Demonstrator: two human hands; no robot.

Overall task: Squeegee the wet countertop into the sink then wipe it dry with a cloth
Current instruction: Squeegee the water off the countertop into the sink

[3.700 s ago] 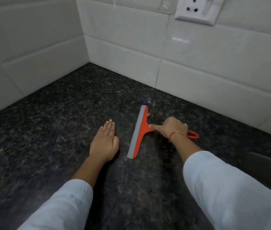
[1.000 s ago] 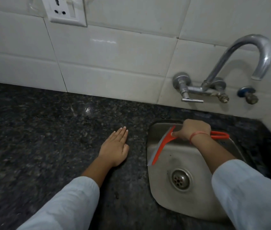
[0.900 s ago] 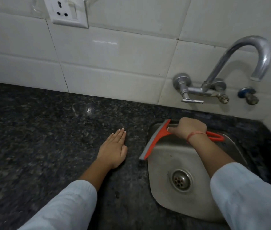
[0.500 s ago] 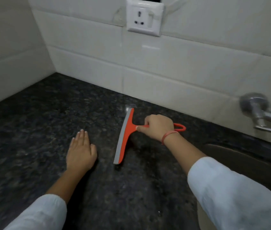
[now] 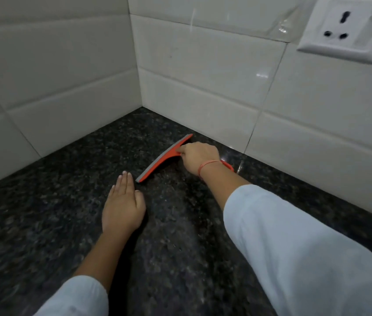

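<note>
Right hand (image 5: 200, 156) gripping orange squeegee (image 5: 164, 158) handle, blade on dark granite bench (image 5: 55, 201) near the tiled corner at 12 o'clock | left hand (image 5: 123, 206) flat, fingers together, empty, at squeegee's 7 o'clock | socket (image 5: 344, 28) at 2 o'clock

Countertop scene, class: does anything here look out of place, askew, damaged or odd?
Only one thing: clear film hangs loose and crinkled beside the wall socket, as if partly peeled. Otherwise the squeegee, held by the right hand, lies normally on the countertop.
</note>
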